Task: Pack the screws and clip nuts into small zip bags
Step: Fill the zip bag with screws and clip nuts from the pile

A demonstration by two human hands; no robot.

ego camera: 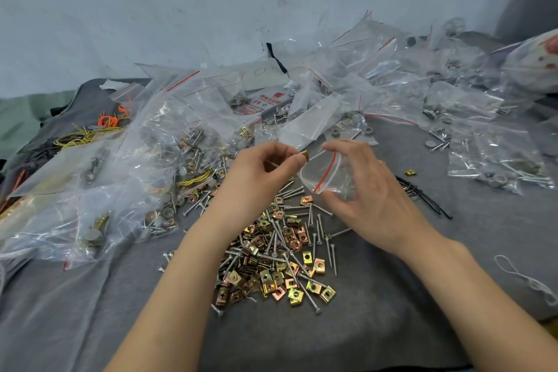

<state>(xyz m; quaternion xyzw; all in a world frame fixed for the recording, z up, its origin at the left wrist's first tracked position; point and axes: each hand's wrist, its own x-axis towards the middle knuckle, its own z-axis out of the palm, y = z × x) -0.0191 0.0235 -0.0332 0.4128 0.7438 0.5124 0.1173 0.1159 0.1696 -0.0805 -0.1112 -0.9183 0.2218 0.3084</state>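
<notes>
A: Left grip (265,172), state?

B: Thumb and forefinger pinched tight on one gold clip nut (304,155), other fingers curled under. There may be more in the palm, can't tell.

A: Right grip (371,190)?

B: Curved round a small zip bag (326,174), forefinger above and thumb below. The red-striped mouth bows open toward the left, probably so the nut can go straight in.

A: So where's the nut?

B: In the air just beside the bag mouth, and not inside yet as far as I can see. The bag looks nearly empty. Its contents are too faint to call.

A: And the stock?

B: There's a mixed pile (280,251) of clip nuts and screws (314,220) on the grey cloth (392,311), right under and between the forearms. My guess is it sits there for short reaches.

A: Anything else?

B: Filled bags (151,145) are heaped on the left and clear bags (347,69) are heaped behind. One stray nut (410,172) lies off to the right near black ties (422,193). Plenty of loose stock is left, so I'd judge the task far from done.
</notes>
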